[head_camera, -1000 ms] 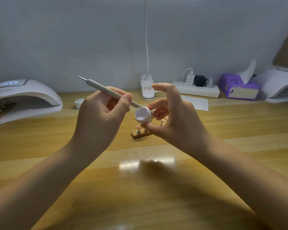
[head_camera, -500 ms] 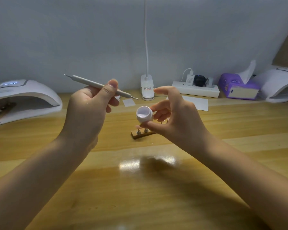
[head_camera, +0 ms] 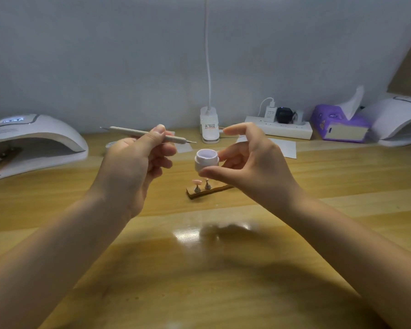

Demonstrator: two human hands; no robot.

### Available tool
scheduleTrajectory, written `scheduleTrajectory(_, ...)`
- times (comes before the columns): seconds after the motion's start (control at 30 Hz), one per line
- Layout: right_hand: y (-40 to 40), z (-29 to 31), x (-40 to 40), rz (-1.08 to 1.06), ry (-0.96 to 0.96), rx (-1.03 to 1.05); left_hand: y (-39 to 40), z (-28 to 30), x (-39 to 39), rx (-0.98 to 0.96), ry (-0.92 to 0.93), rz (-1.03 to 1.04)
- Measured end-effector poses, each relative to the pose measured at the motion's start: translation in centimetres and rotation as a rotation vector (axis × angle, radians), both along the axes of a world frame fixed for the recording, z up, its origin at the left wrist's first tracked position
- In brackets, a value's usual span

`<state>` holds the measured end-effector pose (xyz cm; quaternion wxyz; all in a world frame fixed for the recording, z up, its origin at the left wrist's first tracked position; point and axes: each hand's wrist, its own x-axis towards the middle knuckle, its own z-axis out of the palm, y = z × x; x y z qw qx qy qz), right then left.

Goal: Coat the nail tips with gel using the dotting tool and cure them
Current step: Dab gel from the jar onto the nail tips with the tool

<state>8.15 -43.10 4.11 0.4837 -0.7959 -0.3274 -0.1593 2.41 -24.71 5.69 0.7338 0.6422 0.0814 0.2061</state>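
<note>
My left hand point(head_camera: 138, 160) pinches a grey dotting tool point(head_camera: 133, 132), held nearly level with its right tip just left of and above the jar. A small white gel jar point(head_camera: 205, 160), open and upright, is pinched between thumb and fingers of my right hand point(head_camera: 249, 167), index finger raised. Below the jar, a wooden holder point(head_camera: 205, 190) on the table carries pink nail tips on small stands; my right hand hides most of it. A white curing lamp point(head_camera: 31, 143) sits at far left with another holder inside.
A second white lamp point(head_camera: 399, 122) stands at far right beside a purple tissue box point(head_camera: 342, 125). A power strip point(head_camera: 280, 130), a clip-lamp base point(head_camera: 208, 125) and white paper pieces point(head_camera: 284, 148) line the back of the wooden table point(head_camera: 199, 269). A small white lid point(head_camera: 110, 144) lies behind my left hand.
The dotting tool's tip has left the jar and swung up to level as my left hand drew back left. My right hand has turned the jar more upright.
</note>
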Motion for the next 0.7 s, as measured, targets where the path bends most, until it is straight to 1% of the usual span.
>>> scheduleTrajectory(0.17,-1.1,-0.3,1.6,-0.085,0.118,0.048,0.1,0.1,-0.1,-0.089,-0.158,-0.059)
scheduleTrajectory(0.3,-1.9,-0.9,3.2,-0.163,0.126,0.024,0.0,-0.2,-0.2,-0.102,-0.235,-0.112)
scheduleTrajectory(0.43,-2.8,-1.9,4.8,-0.247,0.175,0.001,0.1,-0.6,0.0,-0.097,-0.240,-0.141)
scheduleTrajectory(0.53,-3.6,-2.7,5.8,-0.281,0.248,0.012,0.2,-0.7,0.1,-0.100,-0.241,-0.129)
scheduleTrajectory(0.7,-4.7,-3.7,7.0,-0.364,0.287,-0.050,0.2,-1.4,0.3,-0.076,-0.241,-0.104)
